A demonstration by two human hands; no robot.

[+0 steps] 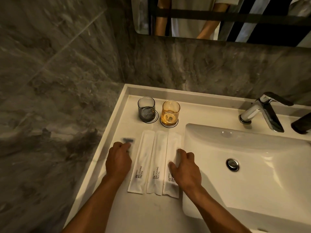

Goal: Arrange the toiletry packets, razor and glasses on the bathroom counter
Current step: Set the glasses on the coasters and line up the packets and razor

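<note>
Three white "BRUSHING TEETH" packets lie side by side on the white counter [117,125]: a left packet [142,158], a middle packet [157,158] and a right packet [171,145]. My left hand [118,161] is closed around a razor's handle, and the dark razor head [128,140] sticks out beyond its fingers, left of the packets. My right hand [186,169] rests with spread fingers on the right packet. Behind the packets, a grey glass [146,109] and an amber glass [170,113] stand upright on round coasters.
The sink basin [252,165] with its drain [232,164] fills the right side, with a chrome faucet [264,110] behind it. A dark object [301,125] pokes in at the right edge. Marble walls rise at the left and back, under a mirror [218,17].
</note>
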